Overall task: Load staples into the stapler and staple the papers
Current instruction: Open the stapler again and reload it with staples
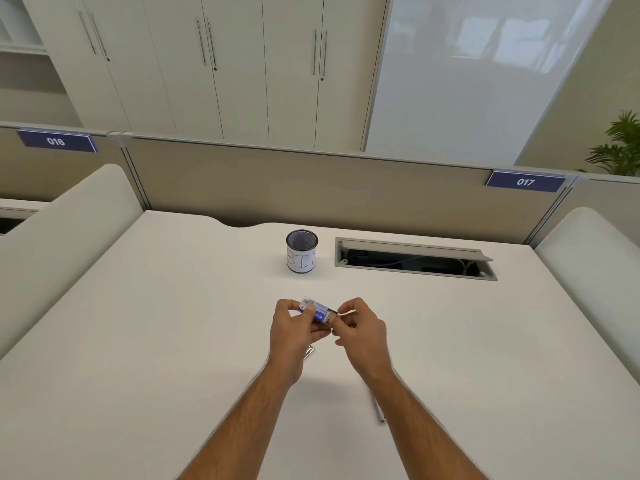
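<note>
My left hand (292, 332) grips a small blue and white staple box (317, 308) above the middle of the white desk (138, 341). At the box's right end, my right hand (362, 329) pinches the inner tray, which is slid partly out. A small metal piece (309, 351), maybe part of the stapler, shows on the desk just under my left hand; most of it is hidden. The edge of a thin flat thing, perhaps the papers (377, 407), lies on the desk beside my right forearm. No whole stapler is visible.
A mesh cup labelled "BIN" (301, 251) stands at the back of the desk. To its right is an open cable hatch (414, 259). A beige partition (311, 188) closes the far side, and padded dividers rise at left and right.
</note>
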Demonstrator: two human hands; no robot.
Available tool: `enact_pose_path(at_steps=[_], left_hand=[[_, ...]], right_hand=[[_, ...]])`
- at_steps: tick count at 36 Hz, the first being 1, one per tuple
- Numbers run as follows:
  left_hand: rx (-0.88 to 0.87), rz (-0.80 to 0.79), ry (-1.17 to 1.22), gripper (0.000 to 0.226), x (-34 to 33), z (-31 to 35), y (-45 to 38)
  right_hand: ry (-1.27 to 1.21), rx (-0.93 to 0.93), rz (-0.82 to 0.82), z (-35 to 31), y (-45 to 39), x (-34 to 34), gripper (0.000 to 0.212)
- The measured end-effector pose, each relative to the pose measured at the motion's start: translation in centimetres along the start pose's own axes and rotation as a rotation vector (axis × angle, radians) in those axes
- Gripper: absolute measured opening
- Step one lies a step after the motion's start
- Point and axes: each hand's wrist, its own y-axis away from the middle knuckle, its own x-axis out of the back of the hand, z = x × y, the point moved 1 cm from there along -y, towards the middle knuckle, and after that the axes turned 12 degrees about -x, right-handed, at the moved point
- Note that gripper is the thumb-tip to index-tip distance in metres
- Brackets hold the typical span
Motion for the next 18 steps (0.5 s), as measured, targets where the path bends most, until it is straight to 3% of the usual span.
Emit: enact_pose_path(at_steps=[8, 18], left_hand=[[0.021, 0.014, 0.021, 0.014, 0.2, -0.4, -0.8], [0.029, 0.022, 0.009, 0.012, 0.2, -0.5, -1.5]], right_hand=[[0.129, 0.081, -0.084, -0.3, -0.3, -0.2, 0.026], [0.248, 0.13, -0.102, -0.2, -1.5, -0.1, 0.022]])
